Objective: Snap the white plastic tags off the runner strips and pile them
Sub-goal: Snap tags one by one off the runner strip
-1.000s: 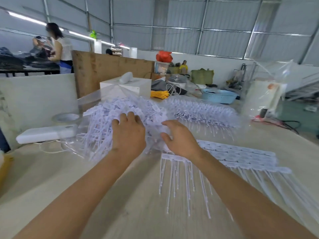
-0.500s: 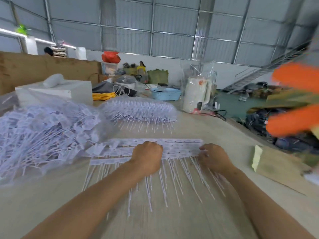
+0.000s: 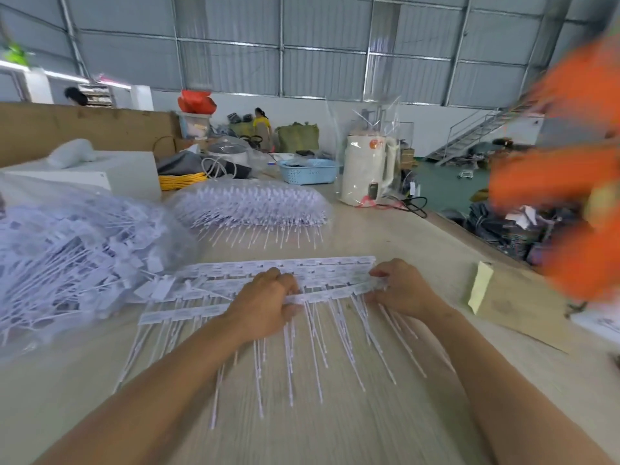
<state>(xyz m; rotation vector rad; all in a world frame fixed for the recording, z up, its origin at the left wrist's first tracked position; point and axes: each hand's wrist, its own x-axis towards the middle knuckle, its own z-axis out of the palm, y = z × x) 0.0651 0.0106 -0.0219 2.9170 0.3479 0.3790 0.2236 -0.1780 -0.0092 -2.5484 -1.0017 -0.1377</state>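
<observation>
tags: white strips (image 3: 268, 273) lie flat on the table (image 3: 335, 424) in front of the person, heads in rows, thin tails pointing toward the camera.
left hand (image 3: 265, 305): fingers curled, it grips the near strip at its middle.
right hand (image 3: 401, 288): fingers curled, it pinches the right end of the same strip.
pile (image 3: 67, 263): loose tags in clear plastic, at the left, touching the left end of the strips.
stack (image 3: 251, 208): more strips in a clear bag, farther back on the table, apart from the hands.
table: pale wood grain, wide; a cardboard piece (image 3: 516, 307) with a yellow pad lies at the right edge.
room: big hall with grey metal walls and roof beams; a white box (image 3: 110, 176), a blue basket (image 3: 307, 171) and a white kettle (image 3: 367, 169) stand at the far end; a blurred orange shape (image 3: 570, 169) is at the right; a stair is behind it.
change: one second ago both hands were on the pile at the left; half a second ago they reached the strips; now they lift the near strip a little, and the view has turned more to the right.
</observation>
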